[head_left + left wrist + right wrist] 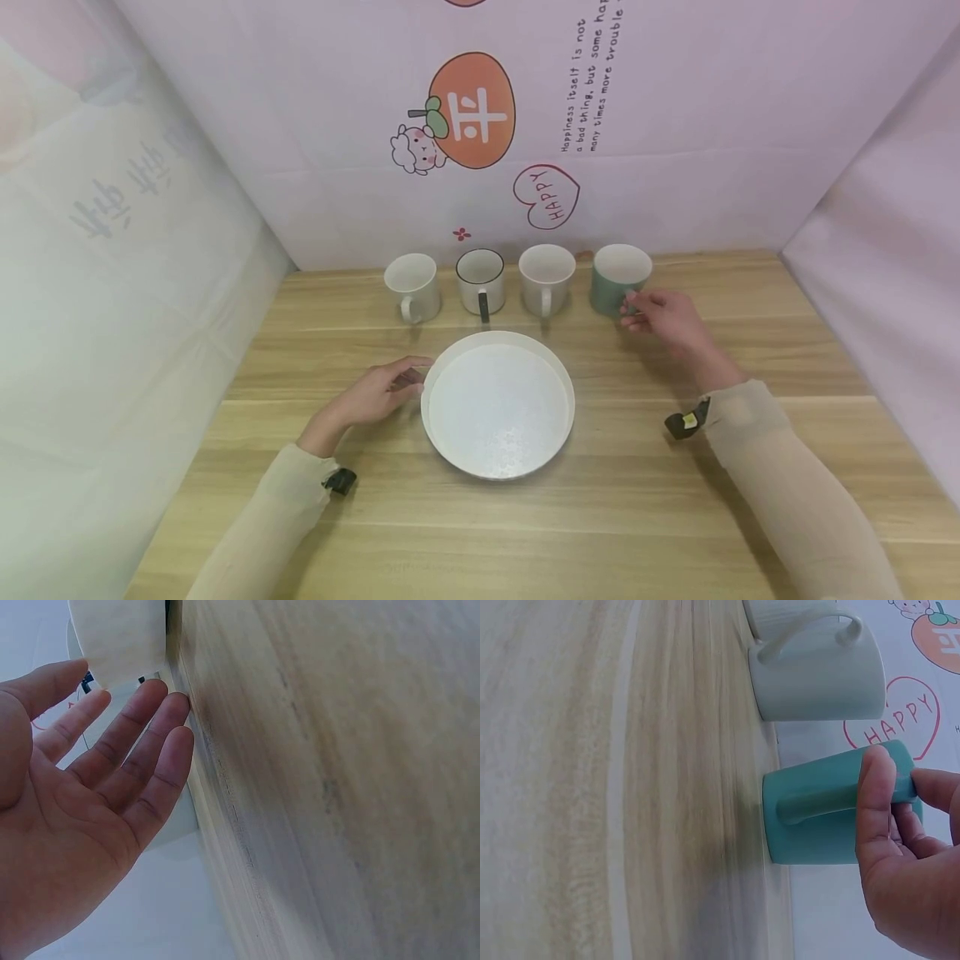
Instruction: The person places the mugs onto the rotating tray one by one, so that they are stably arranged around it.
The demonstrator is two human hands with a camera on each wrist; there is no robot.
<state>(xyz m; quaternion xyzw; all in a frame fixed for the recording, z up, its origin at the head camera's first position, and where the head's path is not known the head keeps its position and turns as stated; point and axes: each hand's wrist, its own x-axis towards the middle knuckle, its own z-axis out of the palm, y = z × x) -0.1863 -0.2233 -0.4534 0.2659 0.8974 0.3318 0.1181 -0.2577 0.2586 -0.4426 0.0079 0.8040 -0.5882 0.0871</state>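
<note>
A green mug (609, 287) with a white inside stands at the right end of a row of mugs. My right hand (667, 317) grips its handle (817, 804) between thumb and fingers. In the middle of the table lies a round white tray (498, 467) with a low rim. Beside the tray's left rim is my left hand (378, 392), fingers loosely extended toward it; the left wrist view shows the palm (82, 817) with nothing in it.
Left of the green mug stand a white mug (546, 283), a white mug with a dark rim and dark handle (480, 287), and another white mug (415, 292). A printed cloth (337, 167) hangs right behind the wooden table (525, 542).
</note>
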